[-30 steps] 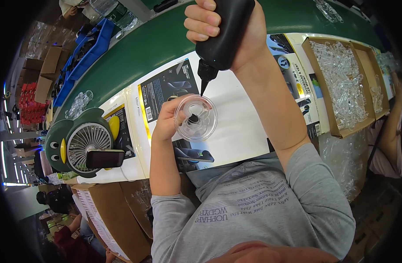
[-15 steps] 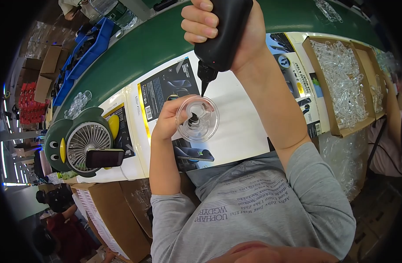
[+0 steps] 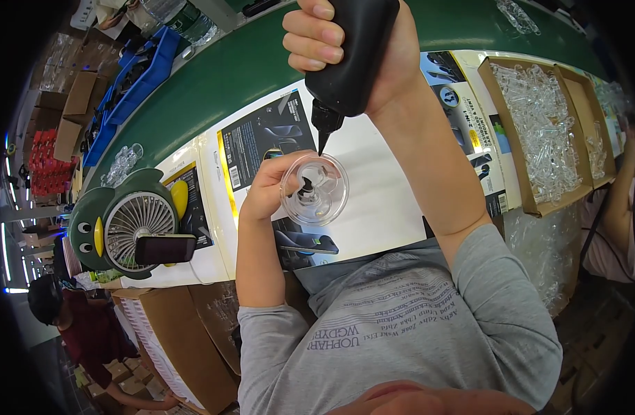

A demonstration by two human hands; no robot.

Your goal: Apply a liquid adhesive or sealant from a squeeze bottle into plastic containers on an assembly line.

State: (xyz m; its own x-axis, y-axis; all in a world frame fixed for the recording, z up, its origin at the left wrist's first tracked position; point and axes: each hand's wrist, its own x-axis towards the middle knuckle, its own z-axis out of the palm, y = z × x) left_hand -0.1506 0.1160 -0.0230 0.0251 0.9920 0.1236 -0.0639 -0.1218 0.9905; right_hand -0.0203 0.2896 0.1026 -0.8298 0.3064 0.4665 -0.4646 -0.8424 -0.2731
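In my right hand [image 3: 398,77] is a black squeeze bottle [image 3: 352,59], gripped upside down with its pointed black nozzle aimed downward. My left hand [image 3: 263,192] holds a clear round plastic part [image 3: 335,200], shaped like a shallow cup or disc with a raised form in its middle. Something dark shows through the clear plastic; I cannot make out what it is. The nozzle tip is at the part's far rim, close to my left fingertips. Whether it touches the plastic is unclear. Beneath both hands lies printed white cardboard [image 3: 373,197].
To the right, a cardboard tray [image 3: 527,199] holds many clear plastic pieces. A green penguin-shaped fan [image 3: 141,220] stands at left, with a small dark-screened device [image 3: 166,250] before it. Beyond are a blue tray [image 3: 134,93] and green tabletop [image 3: 241,69]. Other people are on both sides.
The clear part has shifted and turned slightly in my left hand, while the bottle stays almost still. At lower left, a person in dark red has moved farther into view.
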